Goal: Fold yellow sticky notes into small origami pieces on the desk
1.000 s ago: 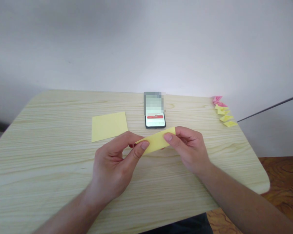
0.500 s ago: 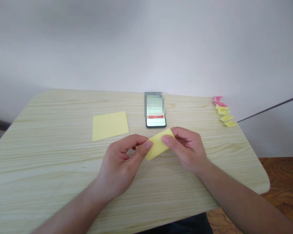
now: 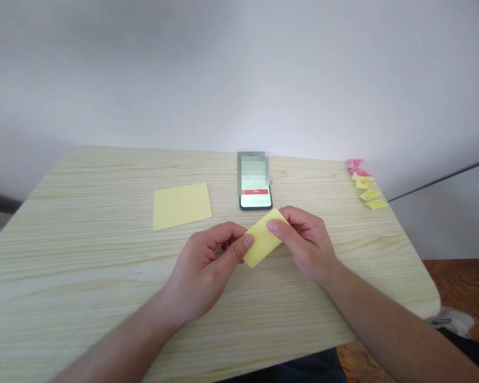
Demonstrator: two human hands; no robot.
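Note:
Between my two hands, a piece of yellow paper (image 3: 262,246) is held up over the table, tilted with its right end higher. It looks like a narrow folded strip. My left hand (image 3: 209,274) pinches its left end, thumb on top and fingers mostly hidden behind. My right hand (image 3: 309,242) grips the right end the same way, thumb flat on the face of the paper. Beyond and to the left lies a yellow sheet or pad of paper (image 3: 182,206), flat on the table and touched by neither hand.
A phone (image 3: 255,199) with a lit, partly blurred screen lies behind the paper. Along the right edge of the wooden table (image 3: 83,255) stand several small folded paper pieces, pink (image 3: 356,165) and yellow (image 3: 377,204). A white wall (image 3: 239,74) rises behind. A clear plastic bag (image 3: 457,321) shows below right.
The folded paper has turned to a steeper slant, its left end shifting slightly right and down. My left hand has moved a little right. Both hands keep their grip.

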